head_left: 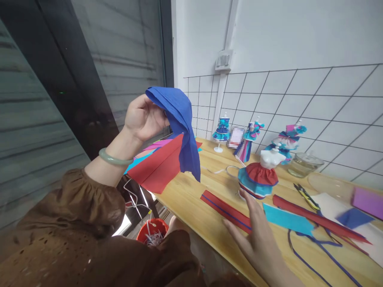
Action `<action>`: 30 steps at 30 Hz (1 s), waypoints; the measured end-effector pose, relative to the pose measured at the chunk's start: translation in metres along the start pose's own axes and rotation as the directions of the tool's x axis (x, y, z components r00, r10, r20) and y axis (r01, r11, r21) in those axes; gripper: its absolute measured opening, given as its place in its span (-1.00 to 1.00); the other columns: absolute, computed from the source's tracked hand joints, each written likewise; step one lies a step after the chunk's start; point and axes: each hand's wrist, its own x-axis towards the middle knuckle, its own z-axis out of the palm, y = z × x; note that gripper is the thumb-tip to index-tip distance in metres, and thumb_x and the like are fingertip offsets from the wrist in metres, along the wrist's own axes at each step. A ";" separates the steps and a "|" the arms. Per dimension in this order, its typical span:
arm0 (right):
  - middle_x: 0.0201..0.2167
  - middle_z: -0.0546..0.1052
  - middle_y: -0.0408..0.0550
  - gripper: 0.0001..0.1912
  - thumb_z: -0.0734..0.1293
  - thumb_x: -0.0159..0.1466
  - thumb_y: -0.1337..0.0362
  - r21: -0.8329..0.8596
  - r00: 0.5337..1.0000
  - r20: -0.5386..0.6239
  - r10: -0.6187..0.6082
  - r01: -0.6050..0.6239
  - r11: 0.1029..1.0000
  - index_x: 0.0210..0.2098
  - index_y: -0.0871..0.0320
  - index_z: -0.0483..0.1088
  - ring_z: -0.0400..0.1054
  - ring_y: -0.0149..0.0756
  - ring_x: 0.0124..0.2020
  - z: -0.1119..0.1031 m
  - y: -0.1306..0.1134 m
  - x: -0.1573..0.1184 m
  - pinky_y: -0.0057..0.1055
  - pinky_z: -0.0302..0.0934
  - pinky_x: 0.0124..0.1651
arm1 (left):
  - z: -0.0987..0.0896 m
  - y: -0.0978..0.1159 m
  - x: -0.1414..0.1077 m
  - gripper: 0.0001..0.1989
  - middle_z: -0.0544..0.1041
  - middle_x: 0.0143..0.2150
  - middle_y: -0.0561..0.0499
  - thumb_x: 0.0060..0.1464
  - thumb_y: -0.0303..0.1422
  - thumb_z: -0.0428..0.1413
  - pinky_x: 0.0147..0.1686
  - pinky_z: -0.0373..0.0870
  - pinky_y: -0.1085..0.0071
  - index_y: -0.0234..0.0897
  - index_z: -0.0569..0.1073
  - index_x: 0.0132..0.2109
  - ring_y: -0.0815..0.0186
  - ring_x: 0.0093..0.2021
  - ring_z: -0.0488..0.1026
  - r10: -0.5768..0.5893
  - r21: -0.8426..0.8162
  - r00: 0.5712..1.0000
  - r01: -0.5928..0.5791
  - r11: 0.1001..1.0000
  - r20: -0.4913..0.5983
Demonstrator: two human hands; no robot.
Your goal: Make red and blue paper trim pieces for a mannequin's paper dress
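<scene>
My left hand (145, 120) is raised at the table's left end, its fingers closed on a folded piece of blue cloth (181, 109) that drapes over them and hangs down to the right. Behind and below it lies a sheet of red cloth (160, 165) at the table edge. My right hand (259, 239) is low over the table with thumb and fingers apart and nothing in it. Close beside it is a red strip with a blue line (226, 209). Just beyond stands a small white dress form (271, 158) wearing a layered red and light-blue skirt (261, 177).
Right of my hand lie a light-blue cloth piece (287, 218), a long red strip (317, 219), blue ribbons and yellow-black snips (308, 197). Several dressed mini forms (222, 129) and a glass bowl (303, 164) line the wall. A red bin (152, 229) stands below the table edge.
</scene>
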 end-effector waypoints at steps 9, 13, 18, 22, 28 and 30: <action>-0.14 0.50 0.07 -0.69 0.22 0.22 0.18 0.367 0.953 0.245 0.180 -0.263 0.892 -0.11 0.20 0.38 0.36 -0.09 -0.08 0.043 -0.020 0.041 -0.16 0.25 -0.02 | 0.015 0.008 -0.025 -0.71 0.51 -0.21 -0.02 0.14 -0.35 -0.20 -0.05 0.38 0.15 -0.28 0.40 -0.24 0.14 0.02 0.39 0.028 -0.093 0.991 -0.016 0.996 0.132; -0.50 0.51 -0.10 -0.68 0.20 0.23 0.11 0.417 0.826 0.492 0.276 -0.502 0.758 -0.44 0.20 0.43 0.39 -0.24 -0.42 0.012 -0.004 0.028 -0.34 0.30 -0.31 | -0.012 -0.020 -0.017 -0.79 0.50 -0.28 -0.02 0.08 -0.37 -0.13 -0.13 0.42 0.18 -0.30 0.39 -0.27 0.18 -0.13 0.46 -0.146 -0.044 0.978 0.154 0.987 0.147; -0.42 0.56 -0.13 -0.67 0.28 0.16 0.02 0.368 0.655 0.669 0.350 -0.701 0.611 -0.31 0.15 0.49 0.43 -0.23 -0.41 -0.040 0.021 0.004 -0.39 0.34 -0.35 | -0.056 -0.087 -0.009 -0.83 0.45 -0.47 0.06 -0.09 -0.37 0.13 -0.39 0.39 0.46 -0.30 0.41 -0.27 0.41 -0.48 0.41 -0.585 0.353 0.793 0.504 0.788 0.172; -0.26 0.59 -0.09 -0.64 0.33 0.13 0.04 0.266 0.623 0.644 0.444 -0.727 0.634 -0.14 0.05 0.49 0.48 -0.18 -0.29 -0.066 0.048 -0.023 -0.38 0.40 -0.26 | -0.074 -0.133 -0.016 -0.70 0.52 -0.37 -0.02 -0.20 -0.37 0.24 -0.50 0.32 0.51 -0.32 0.48 -0.22 0.39 -0.48 0.40 -0.768 0.495 0.599 0.609 0.620 0.225; -0.10 0.55 -0.06 -0.64 0.36 0.11 0.08 0.102 0.653 0.564 0.506 -0.663 0.742 -0.12 0.04 0.50 0.44 -0.12 -0.08 -0.082 0.078 -0.076 -0.38 0.36 -0.07 | -0.090 -0.174 -0.025 -0.54 0.54 -0.17 -0.01 -0.27 -0.27 0.32 -0.24 0.38 0.44 -0.18 0.48 -0.12 0.30 -0.26 0.47 -0.910 0.718 0.256 0.558 0.416 0.327; -0.10 0.55 -0.04 -0.65 0.34 0.14 0.09 0.060 0.654 0.550 0.520 -0.651 0.756 -0.11 0.06 0.49 0.42 -0.11 -0.05 -0.082 0.081 -0.088 -0.37 0.36 -0.07 | -0.092 -0.181 -0.024 -0.54 0.54 -0.16 -0.03 -0.26 -0.27 0.31 -0.19 0.37 0.40 -0.21 0.48 -0.12 0.27 -0.23 0.47 -0.911 0.753 0.212 0.513 0.413 0.355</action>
